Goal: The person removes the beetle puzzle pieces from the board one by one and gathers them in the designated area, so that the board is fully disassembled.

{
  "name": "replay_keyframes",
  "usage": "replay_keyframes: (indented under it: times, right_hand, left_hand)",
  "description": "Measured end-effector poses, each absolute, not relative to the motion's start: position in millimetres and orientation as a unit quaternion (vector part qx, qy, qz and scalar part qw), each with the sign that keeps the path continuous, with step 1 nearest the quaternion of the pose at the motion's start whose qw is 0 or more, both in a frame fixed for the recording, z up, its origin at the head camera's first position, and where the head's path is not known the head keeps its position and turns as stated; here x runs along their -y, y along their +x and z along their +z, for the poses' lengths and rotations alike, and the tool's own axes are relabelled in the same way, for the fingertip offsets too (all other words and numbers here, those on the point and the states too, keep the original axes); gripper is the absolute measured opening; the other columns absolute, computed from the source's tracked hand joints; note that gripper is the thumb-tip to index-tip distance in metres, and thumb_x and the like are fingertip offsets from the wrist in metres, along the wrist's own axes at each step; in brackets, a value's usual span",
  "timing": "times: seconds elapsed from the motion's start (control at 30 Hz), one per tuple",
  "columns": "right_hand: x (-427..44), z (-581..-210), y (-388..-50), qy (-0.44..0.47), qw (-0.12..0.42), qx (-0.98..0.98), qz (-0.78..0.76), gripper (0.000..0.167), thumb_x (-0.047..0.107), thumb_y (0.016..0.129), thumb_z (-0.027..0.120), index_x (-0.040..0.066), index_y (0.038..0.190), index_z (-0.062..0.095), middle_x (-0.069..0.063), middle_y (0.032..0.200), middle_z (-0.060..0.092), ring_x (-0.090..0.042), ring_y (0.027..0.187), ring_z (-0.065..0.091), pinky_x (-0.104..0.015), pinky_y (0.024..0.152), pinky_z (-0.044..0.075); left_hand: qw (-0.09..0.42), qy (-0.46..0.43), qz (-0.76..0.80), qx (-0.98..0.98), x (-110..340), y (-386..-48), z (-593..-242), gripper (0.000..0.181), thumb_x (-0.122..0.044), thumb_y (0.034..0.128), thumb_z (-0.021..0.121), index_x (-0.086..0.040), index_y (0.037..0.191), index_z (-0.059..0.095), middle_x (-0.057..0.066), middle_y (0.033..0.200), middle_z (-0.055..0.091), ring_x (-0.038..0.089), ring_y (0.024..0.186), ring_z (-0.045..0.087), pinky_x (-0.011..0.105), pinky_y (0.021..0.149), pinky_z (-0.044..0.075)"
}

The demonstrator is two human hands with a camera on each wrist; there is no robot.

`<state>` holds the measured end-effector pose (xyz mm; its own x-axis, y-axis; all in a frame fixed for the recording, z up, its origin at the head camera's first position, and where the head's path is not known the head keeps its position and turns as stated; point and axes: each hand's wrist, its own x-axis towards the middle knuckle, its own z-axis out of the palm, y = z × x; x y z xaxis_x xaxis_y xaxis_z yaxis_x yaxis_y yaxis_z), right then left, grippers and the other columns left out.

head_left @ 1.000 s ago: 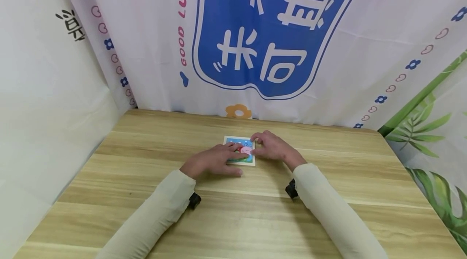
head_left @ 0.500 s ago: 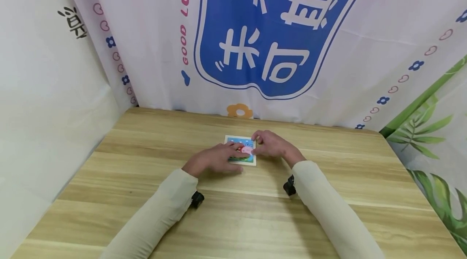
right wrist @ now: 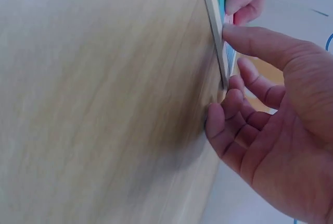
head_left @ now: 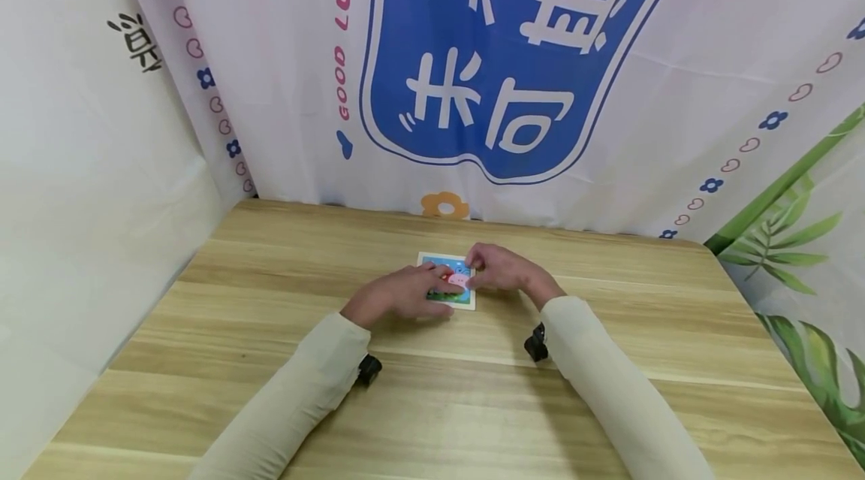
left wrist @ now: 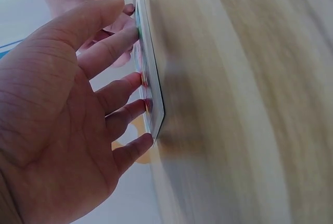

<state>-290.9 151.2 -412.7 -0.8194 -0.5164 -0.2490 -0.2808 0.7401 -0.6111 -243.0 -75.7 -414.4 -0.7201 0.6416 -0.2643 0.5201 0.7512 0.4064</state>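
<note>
Sleeves: pale, left sleeve [head_left: 290,397] and right sleeve [head_left: 622,382] reach in from the near side.
Wrist units: black, left unit [head_left: 369,370] and right unit [head_left: 537,342], one by each cuff.
Table [head_left: 432,405]: wood-grained, bearing the work.
Left hand [head_left: 408,294]: fingers spread and fairly straight, fingertips on the board's face, covering much of its left part.
Picture board [head_left: 462,301]: thin, pale-bordered, lying on the table's far half, near the middle, between the hands.
Board risk: uneven pressure from the two hands could, in my judgement, skid or turn it.
Right hand [head_left: 503,270]: thumb on the board's right border, fingers bent near the far right corner; whether they pinch it, cannot tell.
Edge risk: a slipping thumb would likely let that side drop if raised.
Backdrop cloth [head_left: 304,149]: printed, hanging behind the table's far edge.
</note>
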Motion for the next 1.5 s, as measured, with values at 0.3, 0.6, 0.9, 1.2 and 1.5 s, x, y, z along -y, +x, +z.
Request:
replay_keyframes:
  times: [0.3, 0.6, 0.9, 1.2, 1.5]
  right_hand:
    - [-153, -416, -290, -0.214, 0.179, -0.925, -0.258, 0.041, 0.023, 0.092, 0.081, 0.010, 0.128, 0.065, -0.012, 0.125, 0.065, -0.029, 0.116, 0.058, -0.047, 0.103, 0.045]
    - [-155, -418, -287, -0.219, 0.157, -0.934, -0.235, 0.042, 0.026, 0.092, 0.081, 0.012, 0.130, 0.069, -0.005, 0.118, 0.068, -0.024, 0.110, 0.060, -0.047, 0.101, 0.046]
    - [-156, -420, -289, -0.202, 0.164, -0.932, -0.253, 0.040, 0.027, 0.091, 0.082, 0.014, 0.127, 0.069, -0.005, 0.116, 0.067, -0.024, 0.110, 0.058, -0.046, 0.101, 0.045]
    - [-154, -415, -292, -0.205, 0.170, -0.930, -0.254, 0.039, 0.026, 0.089, 0.084, 0.014, 0.123, 0.070, -0.004, 0.109, 0.067, -0.024, 0.104, 0.058, -0.045, 0.097, 0.046]
    - [-155, -411, -293, -0.213, 0.179, -0.927, -0.254, 0.035, 0.022, 0.090, 0.082, 0.011, 0.120, 0.068, -0.004, 0.099, 0.065, -0.023, 0.094, 0.057, -0.041, 0.089, 0.046]
  left_hand:
    - [0.194, 0.317, 0.157, -0.915, 76, -243, -417, 0.053, -0.047, 0.1019, 0.062, -0.033, 0.152, 0.052, 0.005, 0.168, 0.026, 0.036, 0.149, 0.027, 0.059, 0.114, 0.030]
    - [0.202, 0.323, 0.166, -0.910, 79, -243, -419, 0.058, -0.046, 0.1016, 0.063, -0.032, 0.156, 0.048, 0.005, 0.169, 0.023, 0.037, 0.151, 0.022, 0.061, 0.114, 0.027]
    - [0.199, 0.323, 0.176, -0.909, 81, -240, -420, 0.067, -0.046, 0.1009, 0.064, -0.029, 0.161, 0.039, 0.004, 0.170, 0.021, 0.037, 0.152, 0.019, 0.063, 0.114, 0.025]
    - [0.178, 0.327, 0.159, -0.914, 79, -242, -422, 0.066, -0.047, 0.1010, 0.064, -0.027, 0.160, 0.041, 0.004, 0.168, 0.026, 0.036, 0.148, 0.028, 0.059, 0.114, 0.029]
    - [0.161, 0.335, 0.145, -0.917, 74, -243, -421, 0.061, -0.043, 0.1024, 0.063, -0.023, 0.157, 0.044, 0.008, 0.166, 0.030, 0.033, 0.146, 0.030, 0.055, 0.115, 0.029]
